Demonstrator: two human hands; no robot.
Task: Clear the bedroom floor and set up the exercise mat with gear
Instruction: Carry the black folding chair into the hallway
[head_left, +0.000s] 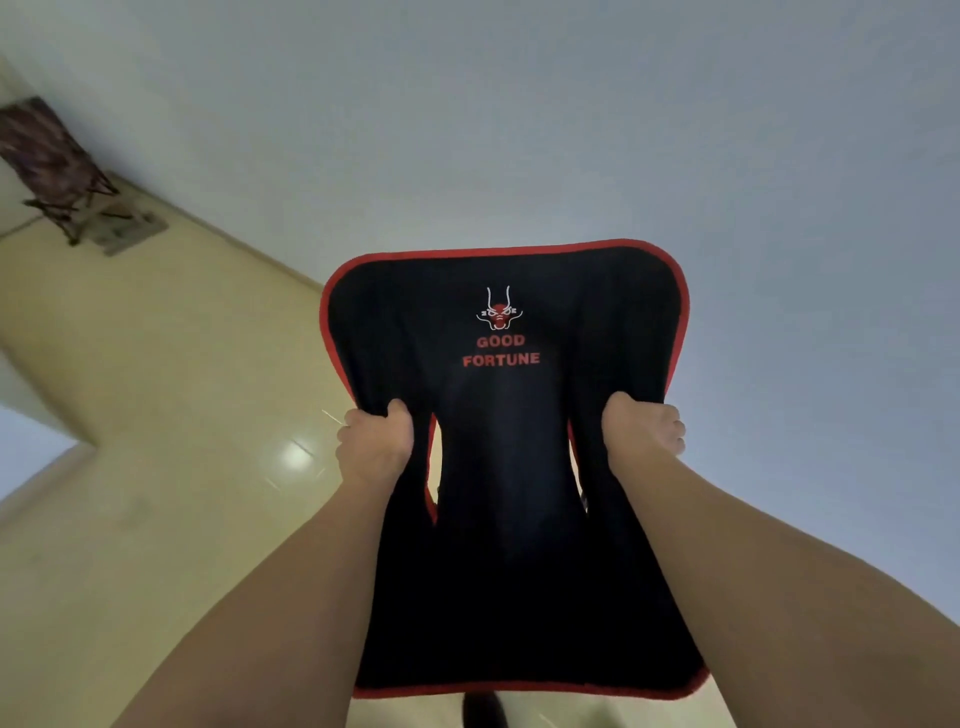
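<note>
black red-trimmed chair, held up, "GOOD FORTUNE" print

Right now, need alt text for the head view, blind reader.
Both hands, left hand and right hand, grip the sides of a black folding chair with red trim, printed "GOOD FORTUNE". Beyond: glossy beige floor, pale wall, another folding chair.

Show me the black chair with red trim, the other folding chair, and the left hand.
black fabric chair with red trim (501, 467): head view, middle of backrest.
purple patterned folding chair (49, 156): head view, seat fabric.
left hand (375, 447): head view, back of hand.
</note>
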